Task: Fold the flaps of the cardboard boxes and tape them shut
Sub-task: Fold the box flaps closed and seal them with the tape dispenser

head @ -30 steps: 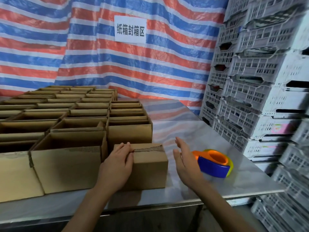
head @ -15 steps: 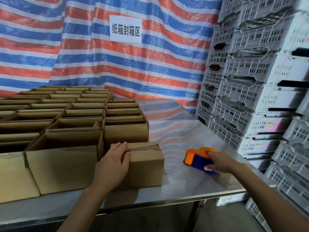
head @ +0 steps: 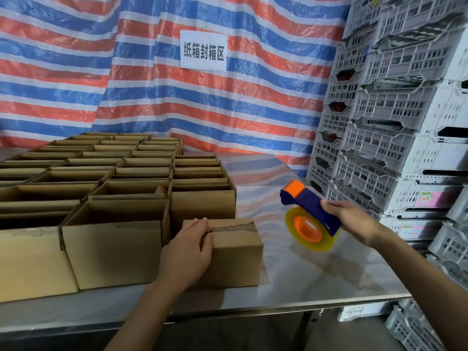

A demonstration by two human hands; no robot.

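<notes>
1. Steel table [head: 329, 287], near edge at 6 o'clock; carries all stock listed below.
2. Left hand [head: 187, 254], laid against the front face of the small box, fingertips over its top front edge. The fingers press the flaps down and are not clamped round anything.
3. Small box [head: 235, 252], the piece in work, nearest the table edge at centre. Flaps are folded shut. No tape shows on the visible faces; most of the top is out of sight.
4. Right hand [head: 354, 221], at 3 o'clock of the small box, fingers wrapped tight on the blue handle of the tape dispenser [head: 311, 219]. The dispenser is held clear of the table and apart from the box, roll hanging low.
5. Open boxes [head: 114, 249], from 9 o'clock back to 11 o'clock in close rows, flaps unfolded, none taped.
6. Stacked crates [head: 405, 122], 2 o'clock; striped tarp [head: 152, 84] with paper sign [head: 203, 50], 12 o'clock.
7. Progress, judged: early. One box is folded and awaits tape; the many open ones remain.
</notes>
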